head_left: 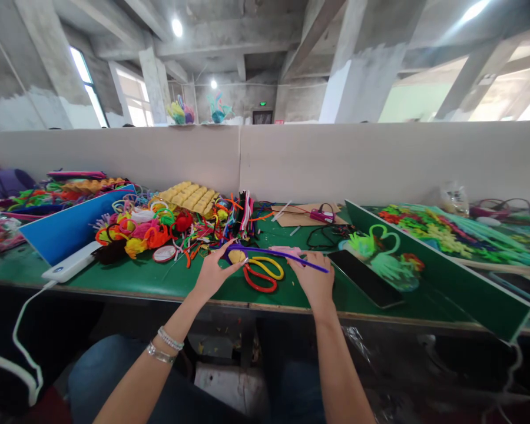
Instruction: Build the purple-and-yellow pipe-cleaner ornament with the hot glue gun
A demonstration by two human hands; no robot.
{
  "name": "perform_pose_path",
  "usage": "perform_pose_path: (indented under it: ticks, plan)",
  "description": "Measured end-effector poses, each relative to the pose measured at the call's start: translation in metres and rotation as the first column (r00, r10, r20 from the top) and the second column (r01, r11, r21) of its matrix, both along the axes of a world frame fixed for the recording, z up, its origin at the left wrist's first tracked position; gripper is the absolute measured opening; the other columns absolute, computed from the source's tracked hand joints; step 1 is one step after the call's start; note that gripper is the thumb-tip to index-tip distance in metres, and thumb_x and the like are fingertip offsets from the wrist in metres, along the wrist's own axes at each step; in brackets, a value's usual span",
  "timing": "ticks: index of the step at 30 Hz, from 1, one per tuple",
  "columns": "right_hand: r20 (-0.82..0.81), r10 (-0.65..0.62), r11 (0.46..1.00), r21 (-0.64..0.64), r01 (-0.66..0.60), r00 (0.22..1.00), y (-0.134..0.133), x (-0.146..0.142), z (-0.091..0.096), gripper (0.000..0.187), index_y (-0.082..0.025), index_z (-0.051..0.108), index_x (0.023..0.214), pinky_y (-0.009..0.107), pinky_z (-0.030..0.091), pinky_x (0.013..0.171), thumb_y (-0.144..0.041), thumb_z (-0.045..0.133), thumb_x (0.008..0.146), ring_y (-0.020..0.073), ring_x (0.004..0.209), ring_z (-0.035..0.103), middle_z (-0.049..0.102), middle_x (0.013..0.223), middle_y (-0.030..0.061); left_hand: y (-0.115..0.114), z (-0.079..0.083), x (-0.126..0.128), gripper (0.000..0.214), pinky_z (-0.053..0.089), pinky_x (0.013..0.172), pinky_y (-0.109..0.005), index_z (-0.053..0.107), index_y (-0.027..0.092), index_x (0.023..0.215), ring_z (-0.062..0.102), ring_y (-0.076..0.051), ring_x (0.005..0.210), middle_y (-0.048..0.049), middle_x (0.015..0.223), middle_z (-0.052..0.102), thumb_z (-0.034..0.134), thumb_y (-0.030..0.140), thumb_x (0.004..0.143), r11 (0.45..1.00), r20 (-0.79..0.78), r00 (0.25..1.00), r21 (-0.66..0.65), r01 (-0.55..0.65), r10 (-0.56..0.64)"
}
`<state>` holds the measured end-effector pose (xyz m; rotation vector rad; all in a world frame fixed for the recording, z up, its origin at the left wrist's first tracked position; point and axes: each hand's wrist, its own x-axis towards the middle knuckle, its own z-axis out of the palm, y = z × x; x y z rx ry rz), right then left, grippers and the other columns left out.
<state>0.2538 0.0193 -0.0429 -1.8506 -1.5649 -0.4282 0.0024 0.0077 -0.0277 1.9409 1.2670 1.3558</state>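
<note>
Far left there's a blue divider board (pixel 70 227) with a white power bank (pixel 70 265) lying at its near end, then a big messy pile of pipe cleaners (pixel 172 227) in every colour. Just right of that, the left hand (pixel 212 274) is pinching the left end of a purple pipe cleaner (pixel 274 254), which runs nearly level across to the right hand (pixel 313 277). That one grips it too, with a short tail poking out past the fingers. It hangs just above a yellow loop (pixel 267 266) and a red loop (pixel 258 281) lying on the green surface (pixel 159 280). Right of the hands sits a dark phone (pixel 364 277), then a green divider board (pixel 437 277). What I'd worry about: the stem is thin and bendy, so a loose pinch could let one end spring free, or it could snag the loops underneath and drag them along. Both forearms reach forward from the near edge, wrists low, left palm turned inward, right hand knuckles up.
</note>
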Motion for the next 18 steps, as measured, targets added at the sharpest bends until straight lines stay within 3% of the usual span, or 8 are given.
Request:
perform_pose_path:
  ticks: [3,5,8,10,12,15,16,18]
  plan:
    - [-0.244,0.192,0.977,0.141,-0.161,0.951,-0.011,-0.002,0.023,0.039,-0.016,0.063,0.085,0.034,0.04,0.074,-0.051,0.045,0.082,0.0206,0.079,0.055,0.062,0.084,0.0093,0.004,-0.005,-0.002,0.063,0.047,0.088,-0.036,0.046,0.021,0.128,0.061,-0.022,0.097,-0.0069,0.11,0.065,0.064,0.042,0.072,0.996,-0.139,0.988,0.077,-0.054,0.064]
    - [-0.419,0.372,0.924,0.255,-0.285,0.829,-0.021,-0.003,0.04,0.042,-0.016,0.062,0.09,0.033,0.043,0.073,-0.051,0.04,0.085,0.0186,0.076,0.057,0.062,0.086,0.0086,0.007,-0.009,-0.003,0.061,0.048,0.085,-0.035,0.047,0.021,0.128,0.062,-0.021,0.093,-0.0081,0.106,0.066,0.065,0.039,0.072,0.985,-0.22,0.967,0.139,-0.1,0.129]
    - [-0.582,0.518,0.855,0.383,-0.35,0.627,-0.039,0.0,0.061,0.04,-0.019,0.062,0.091,0.031,0.046,0.074,-0.05,0.038,0.087,0.0179,0.081,0.059,0.064,0.087,0.0067,0.01,-0.011,-0.006,0.058,0.05,0.079,-0.032,0.047,0.023,0.127,0.063,-0.02,0.088,-0.0074,0.098,0.067,0.065,0.034,0.073,0.954,-0.321,0.916,0.255,-0.161,0.24]
    - [-0.615,0.594,0.8,0.385,-0.459,0.519,-0.05,0.0,0.07,0.036,-0.02,0.061,0.092,0.031,0.047,0.075,-0.049,0.041,0.086,0.0177,0.082,0.06,0.064,0.091,0.0062,0.01,-0.012,-0.009,0.056,0.05,0.08,-0.032,0.046,0.023,0.128,0.062,-0.02,0.089,-0.007,0.098,0.067,0.063,0.033,0.075,0.93,-0.378,0.881,0.333,-0.157,0.284]
    - [-0.623,0.631,0.741,0.31,-0.596,0.461,-0.058,-0.005,0.073,0.031,-0.021,0.059,0.098,0.032,0.047,0.08,-0.047,0.046,0.085,0.0182,0.087,0.061,0.064,0.098,0.006,0.01,-0.011,-0.01,0.056,0.049,0.082,-0.033,0.044,0.021,0.129,0.061,-0.021,0.092,-0.008,0.098,0.066,0.06,0.033,0.077,0.912,-0.426,0.85,0.386,-0.138,0.309]
    - [-0.599,0.678,0.626,0.166,-0.762,0.427,-0.061,-0.026,0.07,0.03,-0.022,0.056,0.103,0.034,0.046,0.087,-0.044,0.046,0.085,0.0188,0.098,0.059,0.063,0.106,0.0066,0.011,-0.012,-0.011,0.056,0.049,0.082,-0.034,0.042,0.018,0.131,0.061,-0.022,0.092,-0.01,0.1,0.066,0.058,0.033,0.079,0.891,-0.474,0.815,0.441,-0.109,0.334]
    - [-0.564,0.685,0.624,0.129,-0.771,0.46,-0.06,-0.036,0.067,0.03,-0.022,0.055,0.104,0.034,0.046,0.087,-0.044,0.047,0.084,0.0188,0.099,0.059,0.063,0.107,0.0066,0.011,-0.012,-0.011,0.057,0.049,0.081,-0.034,0.04,0.019,0.131,0.061,-0.022,0.092,-0.0102,0.1,0.066,0.058,0.033,0.079,0.884,-0.486,0.806,0.458,-0.095,0.338]
    - [-0.454,0.675,0.675,0.061,-0.735,0.582,-0.057,-0.056,0.058,0.031,-0.021,0.055,0.107,0.035,0.044,0.089,-0.041,0.051,0.082,0.0198,0.102,0.058,0.063,0.108,0.0071,0.011,-0.013,-0.011,0.057,0.05,0.08,-0.034,0.038,0.019,0.132,0.061,-0.022,0.092,-0.0103,0.101,0.066,0.057,0.032,0.08,0.869,-0.498,0.796,0.49,-0.07,0.345]
